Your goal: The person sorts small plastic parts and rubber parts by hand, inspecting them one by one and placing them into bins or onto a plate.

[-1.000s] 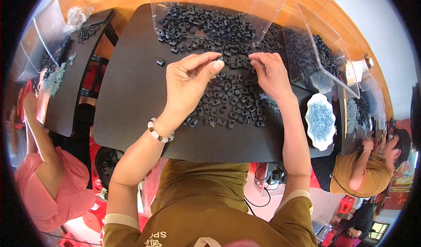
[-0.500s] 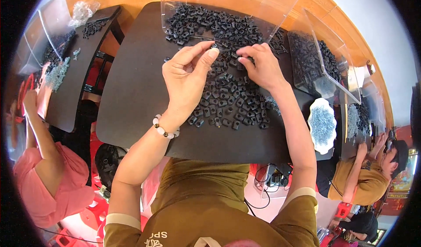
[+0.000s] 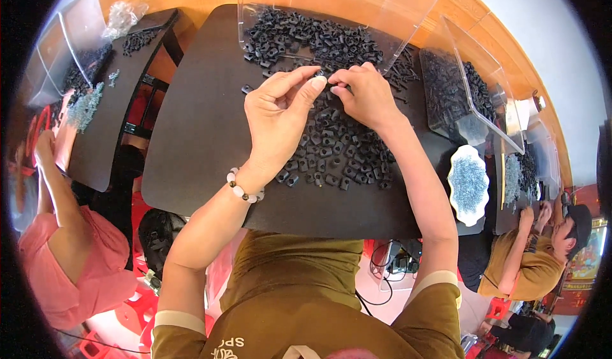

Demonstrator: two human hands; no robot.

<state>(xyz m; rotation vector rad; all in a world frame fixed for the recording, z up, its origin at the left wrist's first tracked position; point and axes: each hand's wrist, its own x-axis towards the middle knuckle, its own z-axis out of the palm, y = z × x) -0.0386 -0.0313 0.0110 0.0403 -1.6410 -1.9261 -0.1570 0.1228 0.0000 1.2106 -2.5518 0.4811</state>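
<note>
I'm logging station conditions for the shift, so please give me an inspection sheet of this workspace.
Surface: dark table, with bare stretches at its left.
Job's things: loose black parts spread before the person; white scalloped dish at the right, holding small blue-grey pieces.
Clutter: one stray black part left of the left hand; crumpled clear plastic on the neighbouring left table.
Left hand: fingers pinch a small dark piece.
Right hand: fingers close to the left's; whether they grip anything is unclear.
Cables: black cables below the table, right of the person's lap.
Surroundings: people seated at left and right.
</note>
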